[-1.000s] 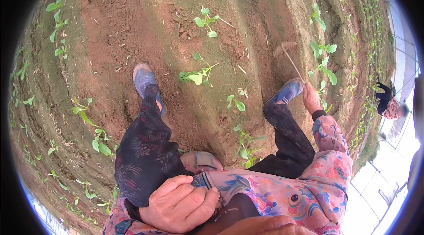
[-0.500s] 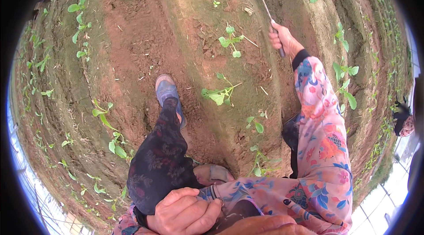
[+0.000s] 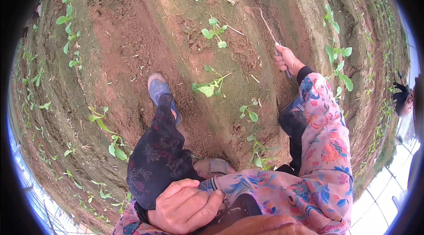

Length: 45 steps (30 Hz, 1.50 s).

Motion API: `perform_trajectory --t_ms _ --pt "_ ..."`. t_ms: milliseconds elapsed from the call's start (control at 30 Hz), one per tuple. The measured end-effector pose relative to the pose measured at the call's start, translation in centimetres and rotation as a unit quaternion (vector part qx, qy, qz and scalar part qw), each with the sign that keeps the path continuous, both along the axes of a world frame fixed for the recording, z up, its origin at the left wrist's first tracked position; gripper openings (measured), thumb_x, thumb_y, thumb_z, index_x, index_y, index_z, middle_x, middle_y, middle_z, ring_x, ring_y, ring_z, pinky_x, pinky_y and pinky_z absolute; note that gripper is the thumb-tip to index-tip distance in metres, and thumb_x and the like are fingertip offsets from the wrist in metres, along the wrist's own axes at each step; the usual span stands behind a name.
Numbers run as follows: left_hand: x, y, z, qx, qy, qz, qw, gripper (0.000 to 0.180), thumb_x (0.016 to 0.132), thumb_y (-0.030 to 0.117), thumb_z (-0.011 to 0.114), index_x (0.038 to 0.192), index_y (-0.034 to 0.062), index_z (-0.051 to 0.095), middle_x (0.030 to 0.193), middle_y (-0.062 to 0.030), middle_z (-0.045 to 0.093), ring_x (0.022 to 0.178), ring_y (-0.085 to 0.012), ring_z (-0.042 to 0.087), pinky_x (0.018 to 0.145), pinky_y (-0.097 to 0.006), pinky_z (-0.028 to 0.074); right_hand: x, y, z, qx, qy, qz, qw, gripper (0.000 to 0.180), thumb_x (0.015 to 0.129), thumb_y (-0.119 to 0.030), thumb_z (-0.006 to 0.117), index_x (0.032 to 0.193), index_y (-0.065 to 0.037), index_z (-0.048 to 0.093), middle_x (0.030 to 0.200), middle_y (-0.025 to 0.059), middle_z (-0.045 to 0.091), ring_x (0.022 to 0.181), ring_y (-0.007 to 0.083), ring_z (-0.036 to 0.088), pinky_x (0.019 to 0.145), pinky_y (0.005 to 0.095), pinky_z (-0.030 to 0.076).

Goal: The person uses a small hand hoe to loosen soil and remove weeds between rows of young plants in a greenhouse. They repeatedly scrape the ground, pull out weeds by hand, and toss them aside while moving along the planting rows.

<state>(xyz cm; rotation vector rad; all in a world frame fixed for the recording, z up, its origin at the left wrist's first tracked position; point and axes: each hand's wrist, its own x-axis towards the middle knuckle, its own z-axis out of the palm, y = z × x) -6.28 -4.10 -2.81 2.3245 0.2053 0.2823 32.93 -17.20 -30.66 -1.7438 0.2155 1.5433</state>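
Observation:
My right hand (image 3: pixel 289 62) is closed round the handle of a thin hand hoe (image 3: pixel 267 26), stretched out ahead on the right. The hoe's bent end reaches the reddish soil in the furrow, beside a raised bed. Left of it, a small green seedling (image 3: pixel 215 32) grows on the bed. Nearer lies a leafy plant (image 3: pixel 210 87) with a bare stem end, seemingly flat on the soil. My left hand (image 3: pixel 187 206) is curled closed at my lap, by the floral sleeve; whatever is inside its fingers is hidden.
My left shoe (image 3: pixel 159 89) stands in the furrow, and my right shoe (image 3: pixel 295 104) is by the right side of the bed. Seedling rows (image 3: pixel 338 67) run on both sides. A person (image 3: pixel 403 98) is at the far right edge, near a pale tiled strip.
My right hand has come nearer to me, drawing the hoe back along the furrow. The view has shifted slightly, so the plants sit farther left and up. My left hand stays closed at my lap.

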Motion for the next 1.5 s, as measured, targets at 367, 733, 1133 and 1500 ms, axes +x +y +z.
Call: perform_trajectory --t_ms 367,733,1133,1500 --pt "-0.3 0.5 -0.4 0.038 0.036 0.012 0.999 0.029 0.064 0.018 0.071 0.087 0.0037 0.061 0.065 0.0002 0.056 0.051 -0.0131 0.049 0.065 -0.029 0.047 2.1 -11.0 3.7 -0.031 -0.421 0.311 0.852 0.032 0.094 -0.032 0.039 0.079 -0.004 0.042 0.062 0.0082 0.042 0.057 0.0210 0.041 0.055 0.0334 0.038" --pt "-0.5 0.5 -0.7 0.053 0.032 0.065 0.996 0.029 0.059 0.018 0.070 0.083 0.0035 0.063 0.060 -0.0001 0.055 0.046 -0.0119 0.048 0.062 -0.030 0.049 6.9 10.8 -9.7 0.003 -0.575 0.309 0.757 0.032 0.092 -0.031 0.039 0.091 0.000 0.049 0.090 0.0290 0.057 0.091 0.0467 0.053 0.077 0.0504 0.042" --pt "-2.7 1.7 0.0 0.003 -0.012 0.042 0.999 0.027 0.060 0.016 0.066 0.082 0.0022 0.063 0.062 -0.0009 0.055 0.048 -0.0132 0.050 0.065 -0.030 0.049 -5.9 -15.7 -4.3 -0.161 -0.373 0.203 0.891 0.048 0.093 -0.034 0.043 0.120 0.007 0.044 0.111 0.0270 0.054 0.110 0.0315 0.052 0.092 0.0351 0.039" --pt "-3.0 2.0 -0.3 0.007 -0.054 0.025 0.998 0.023 0.062 0.016 0.067 0.081 0.0034 0.063 0.060 -0.0001 0.054 0.048 -0.0119 0.049 0.065 -0.028 0.048 -10.5 -19.5 -4.7 -0.182 -0.355 0.099 0.912 0.028 0.094 -0.031 0.042 0.076 -0.010 0.045 0.053 0.0018 0.039 0.038 0.0165 0.038 0.034 0.0333 0.032"
